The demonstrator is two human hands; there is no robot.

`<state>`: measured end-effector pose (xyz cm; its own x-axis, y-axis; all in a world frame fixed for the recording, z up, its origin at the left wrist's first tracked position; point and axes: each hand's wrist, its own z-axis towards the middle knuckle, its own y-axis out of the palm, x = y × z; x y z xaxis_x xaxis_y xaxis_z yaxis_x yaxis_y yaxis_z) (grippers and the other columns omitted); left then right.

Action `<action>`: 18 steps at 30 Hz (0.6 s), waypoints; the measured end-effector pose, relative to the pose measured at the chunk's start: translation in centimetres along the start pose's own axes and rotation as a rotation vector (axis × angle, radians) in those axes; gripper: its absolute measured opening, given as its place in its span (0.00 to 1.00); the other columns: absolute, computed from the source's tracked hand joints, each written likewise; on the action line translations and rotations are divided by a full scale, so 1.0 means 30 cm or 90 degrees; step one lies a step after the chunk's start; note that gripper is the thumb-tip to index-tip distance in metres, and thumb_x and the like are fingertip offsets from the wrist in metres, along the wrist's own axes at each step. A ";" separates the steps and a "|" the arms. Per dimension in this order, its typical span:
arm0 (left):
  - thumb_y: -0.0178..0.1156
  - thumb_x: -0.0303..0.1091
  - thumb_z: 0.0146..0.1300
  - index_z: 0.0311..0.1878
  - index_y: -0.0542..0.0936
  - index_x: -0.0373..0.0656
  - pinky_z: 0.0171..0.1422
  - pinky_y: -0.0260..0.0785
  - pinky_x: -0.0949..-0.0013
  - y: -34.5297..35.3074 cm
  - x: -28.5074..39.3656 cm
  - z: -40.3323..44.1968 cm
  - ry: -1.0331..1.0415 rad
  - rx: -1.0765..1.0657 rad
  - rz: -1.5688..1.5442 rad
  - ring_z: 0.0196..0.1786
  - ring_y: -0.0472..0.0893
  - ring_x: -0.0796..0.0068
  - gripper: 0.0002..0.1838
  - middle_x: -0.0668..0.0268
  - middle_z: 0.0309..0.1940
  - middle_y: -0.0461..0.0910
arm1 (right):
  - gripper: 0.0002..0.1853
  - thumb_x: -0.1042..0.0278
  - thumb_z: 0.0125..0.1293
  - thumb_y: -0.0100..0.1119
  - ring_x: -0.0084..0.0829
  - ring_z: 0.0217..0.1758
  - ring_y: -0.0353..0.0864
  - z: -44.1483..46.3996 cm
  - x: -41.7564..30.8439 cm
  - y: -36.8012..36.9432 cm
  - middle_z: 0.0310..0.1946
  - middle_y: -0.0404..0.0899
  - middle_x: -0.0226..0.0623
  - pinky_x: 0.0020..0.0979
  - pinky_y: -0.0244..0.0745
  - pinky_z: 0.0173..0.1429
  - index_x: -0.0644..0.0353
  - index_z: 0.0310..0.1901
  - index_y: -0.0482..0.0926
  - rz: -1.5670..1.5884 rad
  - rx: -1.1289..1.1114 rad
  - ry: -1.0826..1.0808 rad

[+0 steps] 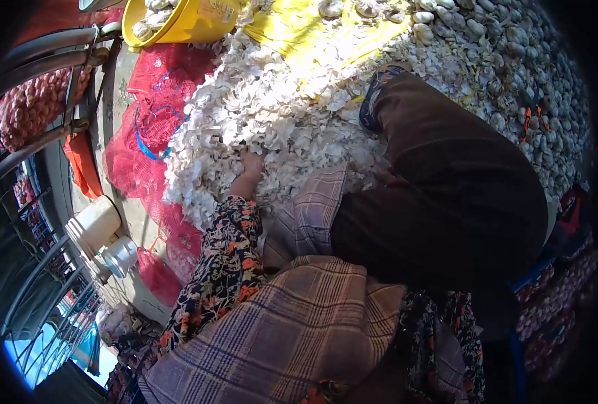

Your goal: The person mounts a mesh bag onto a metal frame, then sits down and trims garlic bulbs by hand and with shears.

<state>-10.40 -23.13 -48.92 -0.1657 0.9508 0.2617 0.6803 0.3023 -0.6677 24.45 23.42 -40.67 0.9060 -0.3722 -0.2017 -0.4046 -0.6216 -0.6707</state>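
In the head view my left hand (250, 165) reaches into a thick pile of white, papery garlic skins (228, 114); its fingertips are sunk among the skins, so what they hold, if anything, is hidden. A floral sleeve (225, 249) covers that arm. Only a small part of what looks like my right hand (391, 179) shows beside the dark trouser leg (447, 148); its fingers are hidden. A checked cloth (292, 316) lies across my lap, one corner resting on the skins.
Whole garlic bulbs (514, 40) are heaped at the right. A yellow bucket (208, 20) holds bulbs at the top left, near yellow sheeting (278, 30). Red mesh bags (137, 148), white buckets (97, 225) and metal railings (26, 151) stand or lie at the left.
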 end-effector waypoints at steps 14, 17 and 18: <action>0.60 0.43 0.57 0.45 0.77 0.43 0.49 0.71 0.58 -0.163 0.907 -0.147 0.419 0.060 0.000 0.45 0.77 0.58 0.17 0.58 0.41 0.78 | 0.50 0.41 0.59 0.57 0.52 0.67 0.63 0.067 0.033 0.130 0.69 0.53 0.57 0.55 0.68 0.57 0.66 0.71 0.44 0.159 -0.073 0.138; 0.62 0.46 0.58 0.51 0.78 0.47 0.52 0.69 0.53 0.186 1.106 -0.142 0.845 -0.233 0.072 0.53 0.71 0.52 0.21 0.53 0.50 0.73 | 0.52 0.41 0.58 0.57 0.53 0.67 0.63 0.139 -0.048 0.265 0.69 0.52 0.58 0.57 0.68 0.56 0.67 0.71 0.42 0.198 -0.145 0.193; 0.62 0.47 0.58 0.53 0.78 0.48 0.54 0.69 0.51 0.271 1.113 -0.152 0.969 -0.336 0.095 0.56 0.69 0.50 0.22 0.52 0.52 0.72 | 0.52 0.41 0.58 0.57 0.53 0.67 0.63 0.138 -0.109 0.318 0.70 0.52 0.58 0.57 0.69 0.55 0.68 0.72 0.41 0.200 -0.183 0.199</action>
<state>-7.15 10.77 -42.45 0.5268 -0.0733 0.8468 0.8349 -0.1424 -0.5317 18.15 21.56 -49.36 0.6728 -0.7318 -0.1089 -0.7084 -0.5947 -0.3800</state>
